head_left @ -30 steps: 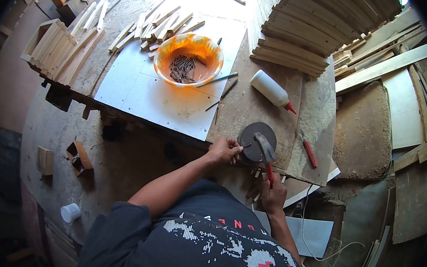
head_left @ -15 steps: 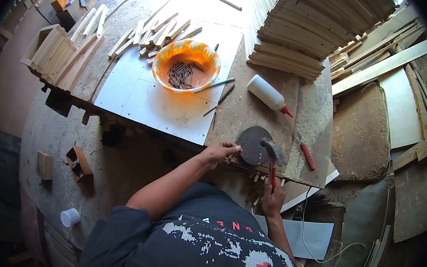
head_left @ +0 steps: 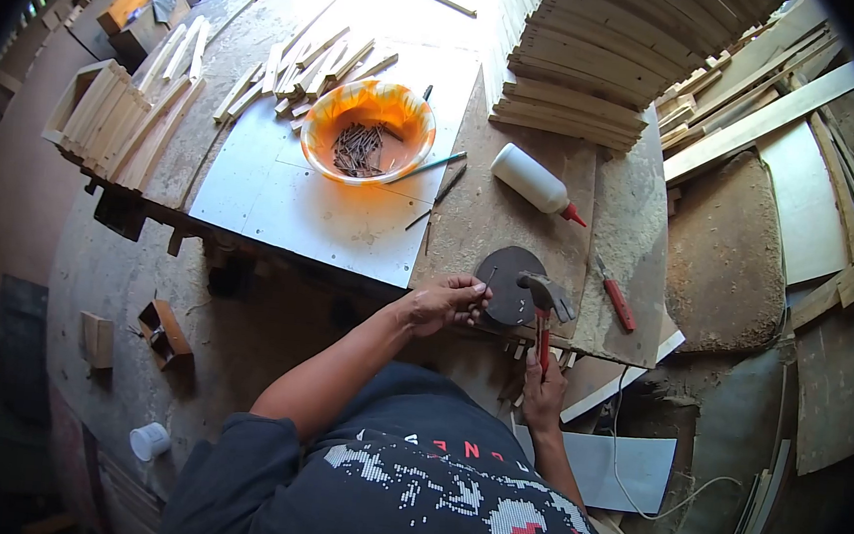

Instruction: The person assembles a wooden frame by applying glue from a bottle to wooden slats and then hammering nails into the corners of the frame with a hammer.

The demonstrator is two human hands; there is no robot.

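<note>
My right hand (head_left: pixel 545 392) is closed around the red handle of a claw hammer (head_left: pixel 545 294). The hammer's grey head lies over the right part of a dark round disc (head_left: pixel 509 273) near the table's front edge. At the disc's left edge, the thumb and fingers of my left hand (head_left: pixel 441 305) are pinched on a thin nail (head_left: pixel 492 275), which sticks up past the fingertips. Small pale bits lie on the disc. Beyond the hands, an orange and white bowl (head_left: pixel 366 180) holds a heap of nails (head_left: pixel 358 151).
A white glue bottle (head_left: pixel 531 179) with a red tip lies behind the disc. To the right is a red-handled tool (head_left: pixel 618 304). Tall stacked wooden slats (head_left: pixel 571 98) stand at the back right, and loose wood pieces (head_left: pixel 312 67) lie behind the bowl.
My left hand has shifted slightly right, a little over the disc's edge, and the nail now shows above its fingertips. The hammer stays over the disc. The view has shifted slightly.
</note>
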